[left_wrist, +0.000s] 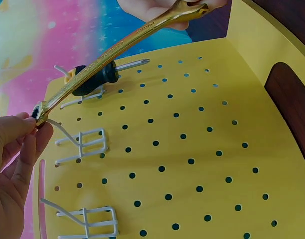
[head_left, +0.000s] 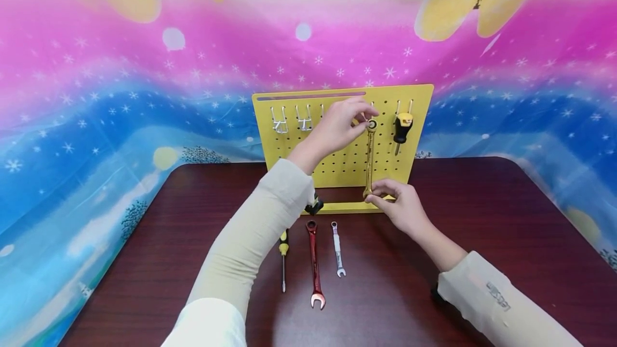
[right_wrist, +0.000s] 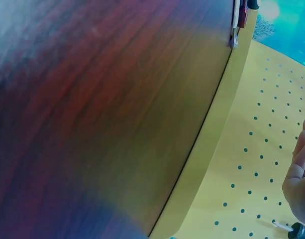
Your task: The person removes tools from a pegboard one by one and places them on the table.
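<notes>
On a dark red-brown wood-grain surface [head_left: 385,304] stands a perforated yellow pegboard [head_left: 344,157], before whose right half a person's left hand [head_left: 339,125] pinches the top ring end, and right hand [head_left: 402,209] the lower end, of an upright gold-coloured metal wrench [head_left: 369,159]. A red metal wrench [head_left: 314,261] and a smaller silver metal wrench [head_left: 337,250] lie in front of the pegboard, while a short screwdriver [head_left: 403,130] with a black-and-yellow handle hangs at its upper right.

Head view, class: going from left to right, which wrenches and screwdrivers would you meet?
Long-shafted yellow-and-black screwdriver → long red metal wrench → small silver metal wrench → long gold metal wrench → stubby black-and-yellow screwdriver.
</notes>
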